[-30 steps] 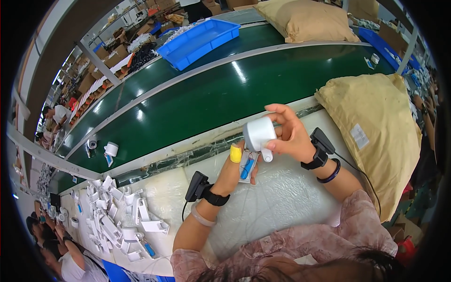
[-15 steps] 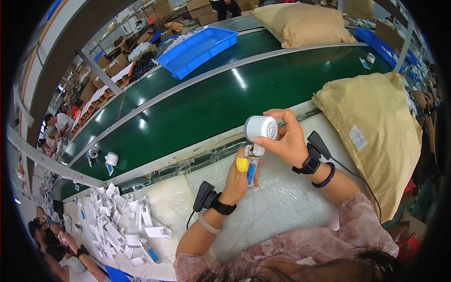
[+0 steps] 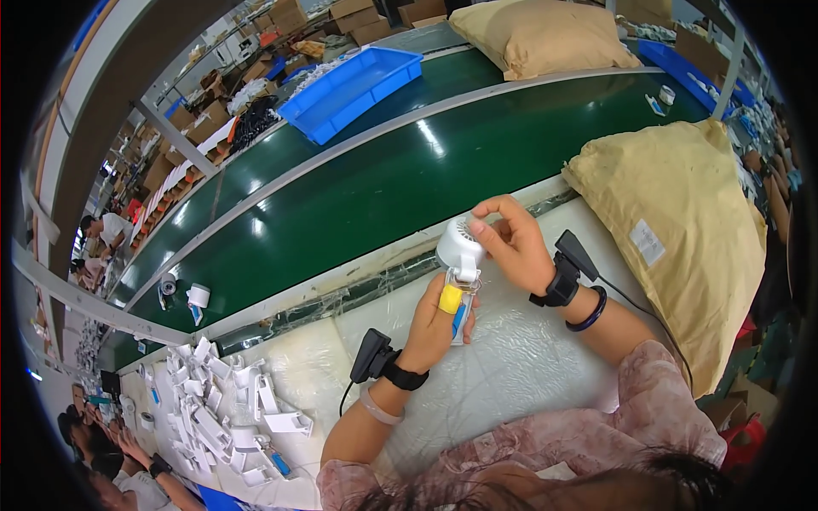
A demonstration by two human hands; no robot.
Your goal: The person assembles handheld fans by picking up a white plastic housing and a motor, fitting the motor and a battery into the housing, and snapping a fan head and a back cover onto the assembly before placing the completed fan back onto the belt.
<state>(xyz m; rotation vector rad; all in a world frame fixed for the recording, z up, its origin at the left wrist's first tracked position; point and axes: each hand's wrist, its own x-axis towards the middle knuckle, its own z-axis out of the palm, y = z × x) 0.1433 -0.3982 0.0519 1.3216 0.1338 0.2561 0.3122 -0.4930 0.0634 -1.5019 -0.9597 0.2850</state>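
What looks like a small handheld fan, with a round white vented head [image 3: 460,243] and a narrow handle showing a blue cell [image 3: 461,319], stands upright over the near table. Wrapped round its handle is my left hand [image 3: 433,319], with a yellow band on one finger. My right hand [image 3: 515,243] is at the right side of the head, thumb by the grille's edge and fingers bent and apart, without gripping it. Each wrist wears a black strapped device. On my left lies a heap of white plastic parts [image 3: 204,409], one with a blue cell [image 3: 279,463].
Beyond the table runs a green conveyor belt [image 3: 341,221] carrying similar white units [image 3: 198,296]. A blue tray [image 3: 349,94] and a large tan sack [image 3: 537,38] sit farther back. Another tan sack [image 3: 682,247] bulges at my right. Co-workers' hands [image 3: 128,443] show at lower left.
The fan's head has come down onto the top of the handle and now faces its grille upward. My right hand has loosened from around the head. My left hand still holds the handle.
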